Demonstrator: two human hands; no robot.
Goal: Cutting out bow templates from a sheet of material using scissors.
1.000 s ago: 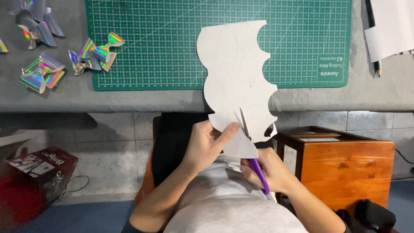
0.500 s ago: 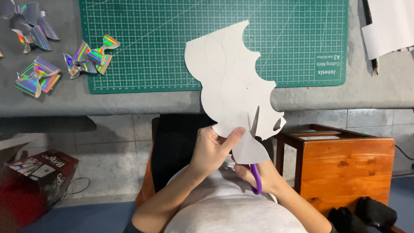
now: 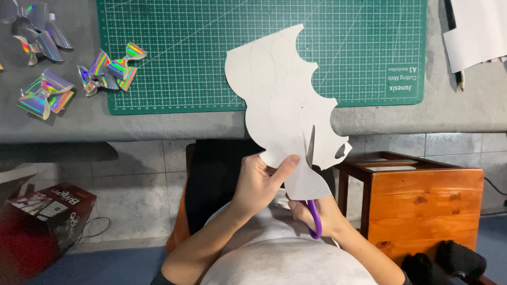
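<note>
My left hand (image 3: 260, 182) pinches the lower edge of a large white paper cut-out (image 3: 282, 100) with scalloped edges, thumb on top. My right hand (image 3: 323, 214) grips purple-handled scissors (image 3: 313, 211) under the paper. The scissor blade (image 3: 310, 143) pokes up through a slit in the sheet's lower right part. The paper is held up in front of the table edge and overlaps the green cutting mat (image 3: 211, 47).
Several shiny holographic paper bows (image 3: 108, 68) lie on the grey table (image 3: 158, 124) at the left. White sheets and a pencil (image 3: 455, 47) are at the right. A wooden stool (image 3: 422, 206) stands at my right, a red box (image 3: 45, 214) on the floor at the left.
The paper has turned and shifted slightly left, and the scissor blade has advanced further up into the sheet. Both hands stay low near my chest.
</note>
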